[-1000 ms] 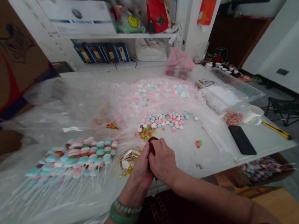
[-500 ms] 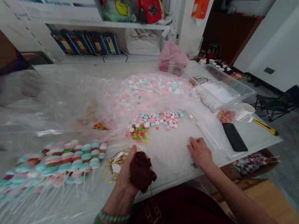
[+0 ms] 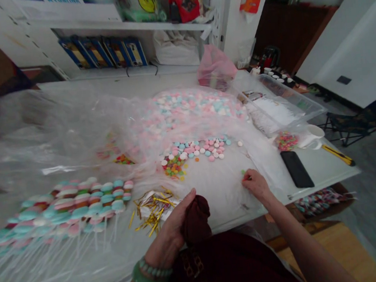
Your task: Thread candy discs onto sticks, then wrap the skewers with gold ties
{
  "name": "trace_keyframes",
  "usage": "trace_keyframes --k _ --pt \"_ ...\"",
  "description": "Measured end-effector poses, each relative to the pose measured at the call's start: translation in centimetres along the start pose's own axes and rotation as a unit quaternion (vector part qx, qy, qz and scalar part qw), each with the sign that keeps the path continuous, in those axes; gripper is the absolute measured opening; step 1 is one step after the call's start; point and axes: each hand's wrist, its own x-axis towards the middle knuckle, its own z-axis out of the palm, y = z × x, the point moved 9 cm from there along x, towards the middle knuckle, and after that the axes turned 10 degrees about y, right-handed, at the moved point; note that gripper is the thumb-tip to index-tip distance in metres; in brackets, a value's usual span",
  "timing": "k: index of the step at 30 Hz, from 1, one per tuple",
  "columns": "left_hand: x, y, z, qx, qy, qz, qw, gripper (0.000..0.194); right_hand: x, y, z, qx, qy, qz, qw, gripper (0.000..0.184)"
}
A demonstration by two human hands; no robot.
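Observation:
My left hand [image 3: 174,228] is closed around a bunched dark brown cloth [image 3: 196,220] at the table's near edge, beside a heap of gold twist ties [image 3: 152,206]. My right hand [image 3: 257,185] rests further right on the plastic sheet, its fingertips pinched at a few small green and red candies [image 3: 244,173]. Ahead of both hands lie loose round pastel candies [image 3: 202,148] and a small pile of tiny multicoloured candies [image 3: 173,168]. Rows of finished lollipops [image 3: 77,202] on white sticks lie to the left.
A big clear bag of pastel candies [image 3: 191,107] sits behind, with a pink bag [image 3: 216,69] beyond. At right lie a black phone [image 3: 296,168], a white cup [image 3: 314,135], a yellow utility knife [image 3: 339,155] and a clear tray [image 3: 290,100]. Shelves stand at the back.
One second ago both hands were together on the dark cloth. The right hand has let go and reached right to the small candies; the left keeps the cloth, now nearer the table edge.

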Motion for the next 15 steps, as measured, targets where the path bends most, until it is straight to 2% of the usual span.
trace_keyframes --k 4,7,12,15 --pt "0.1 0.3 -0.3 -0.004 0.008 0.001 1.000 0.034 -0.1 2.1 -0.9 0.073 0.009 0.065 0.995 0.010" --pt "0.4 0.3 -0.7 -0.002 0.014 -0.004 1.000 0.033 0.2 2.8 -1.7 0.092 0.029 0.081 0.992 0.011" --pt "0.6 -0.3 -0.6 0.019 0.007 -0.022 1.000 0.036 2.1 0.9 -1.0 0.054 0.028 0.026 0.998 0.023" --pt "0.5 -0.4 -0.5 0.012 0.002 -0.017 1.000 0.034 2.9 -0.7 0.0 0.007 0.015 -0.026 1.000 0.019"
